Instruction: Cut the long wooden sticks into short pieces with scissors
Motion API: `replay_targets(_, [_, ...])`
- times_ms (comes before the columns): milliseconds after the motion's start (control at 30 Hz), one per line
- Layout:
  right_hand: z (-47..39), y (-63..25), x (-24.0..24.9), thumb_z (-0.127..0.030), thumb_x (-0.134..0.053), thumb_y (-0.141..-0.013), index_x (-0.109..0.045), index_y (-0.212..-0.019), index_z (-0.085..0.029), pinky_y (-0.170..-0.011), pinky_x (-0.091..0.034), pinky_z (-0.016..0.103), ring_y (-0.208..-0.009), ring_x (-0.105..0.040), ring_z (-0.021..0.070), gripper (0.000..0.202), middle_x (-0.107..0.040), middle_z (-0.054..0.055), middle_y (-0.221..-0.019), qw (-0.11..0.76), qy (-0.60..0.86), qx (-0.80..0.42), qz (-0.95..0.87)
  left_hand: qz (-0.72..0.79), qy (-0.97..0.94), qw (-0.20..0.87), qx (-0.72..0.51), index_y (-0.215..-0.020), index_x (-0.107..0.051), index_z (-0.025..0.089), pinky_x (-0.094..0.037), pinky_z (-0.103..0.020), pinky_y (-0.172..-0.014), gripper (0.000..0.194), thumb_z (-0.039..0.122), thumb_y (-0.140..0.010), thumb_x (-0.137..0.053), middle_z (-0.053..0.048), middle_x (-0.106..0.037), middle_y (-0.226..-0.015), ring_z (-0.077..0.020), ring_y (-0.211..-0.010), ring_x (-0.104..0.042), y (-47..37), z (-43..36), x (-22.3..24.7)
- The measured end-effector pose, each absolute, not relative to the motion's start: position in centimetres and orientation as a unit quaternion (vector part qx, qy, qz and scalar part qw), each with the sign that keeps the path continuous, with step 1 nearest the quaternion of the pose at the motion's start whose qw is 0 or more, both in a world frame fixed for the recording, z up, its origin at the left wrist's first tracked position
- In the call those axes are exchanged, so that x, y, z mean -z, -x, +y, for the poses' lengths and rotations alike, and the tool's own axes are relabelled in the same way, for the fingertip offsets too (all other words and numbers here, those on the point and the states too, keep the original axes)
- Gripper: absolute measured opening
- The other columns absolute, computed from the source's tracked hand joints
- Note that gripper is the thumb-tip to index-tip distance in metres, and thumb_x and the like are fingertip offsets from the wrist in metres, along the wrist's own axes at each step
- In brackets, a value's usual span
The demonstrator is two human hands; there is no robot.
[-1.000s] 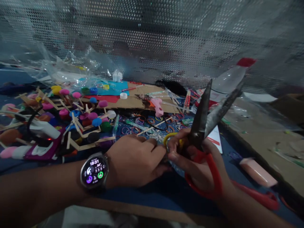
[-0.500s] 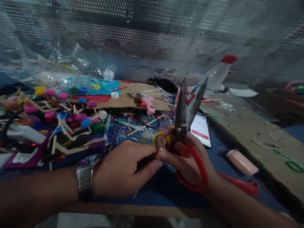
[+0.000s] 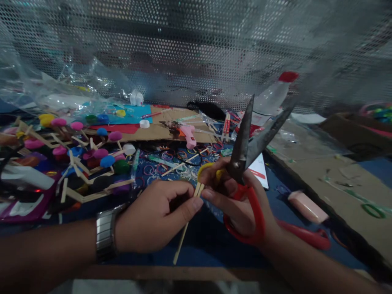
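My left hand [image 3: 159, 220], a metal-banded watch [image 3: 105, 234] on its wrist, pinches a pair of thin wooden sticks [image 3: 181, 241] between thumb and forefinger. Their upper ends sit side by side above the thumb, and one long end slants down toward the table edge. My right hand [image 3: 235, 196] holds scissors [image 3: 237, 165] by the red handle, blades spread and pointing up and away. Its fingertips also hold a yellow ring-like piece [image 3: 206, 170], partly covered by the fingers, close beside the stick tops. Whether the right thumb touches the sticks I cannot tell.
Stick frames with coloured caps [image 3: 107, 161] crowd the left. A pink glue gun [image 3: 190, 136] rests on cardboard behind scattered rubber bands [image 3: 150, 169]. A phone [image 3: 260, 171], a bottle [image 3: 272, 98] and a pale pink block [image 3: 308, 206] are at right.
The sticks have come into view between my hands. The scissor blades have spread wider and swung rightward. My left wrist has turned, so the watch face no longer shows.
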State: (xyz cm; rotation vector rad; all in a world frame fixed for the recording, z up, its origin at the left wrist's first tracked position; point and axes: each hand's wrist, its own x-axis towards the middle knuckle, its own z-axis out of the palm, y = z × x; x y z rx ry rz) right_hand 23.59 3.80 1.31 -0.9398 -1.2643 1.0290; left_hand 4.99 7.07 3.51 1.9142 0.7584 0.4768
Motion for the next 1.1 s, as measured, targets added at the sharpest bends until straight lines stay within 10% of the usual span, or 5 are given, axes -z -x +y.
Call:
replay_targets(767, [3.75,-23.49,-1.3,-0.016,-0.079,-0.077,-0.06,-0.096,-0.026,-0.061,-0.047,0.024,-0.07,-0.058,0.0114,0.029,-0.069,-0.003,-0.083,0.576,0.37,-0.471,-0.556,0.279,-0.813,0.481,-0.172,-0.081,-0.057,0.017,-0.036,-0.019,-0.056,0.031,0.033,-0.101,-0.041,0.007,-0.049,-0.064,-0.0059,-0.056,-0.044,-4.86,6.92,-3.71])
replay_targets(1100, [3.05,-23.92,-0.5,-0.025,-0.082,-0.079,-0.061,-0.107,-0.033,-0.064,-0.05,0.025,-0.073,-0.058,0.0132,0.036,-0.067,-0.001,-0.089,0.568,0.35,-0.499,-0.553,0.178,-0.966,0.073,-0.174,-0.079,-0.056,0.018,-0.032,-0.029,-0.048,0.021,0.02,-0.092,-0.039,-0.001,-0.062,-0.067,-0.0154,-0.054,-0.054,-4.35,7.12,-3.54])
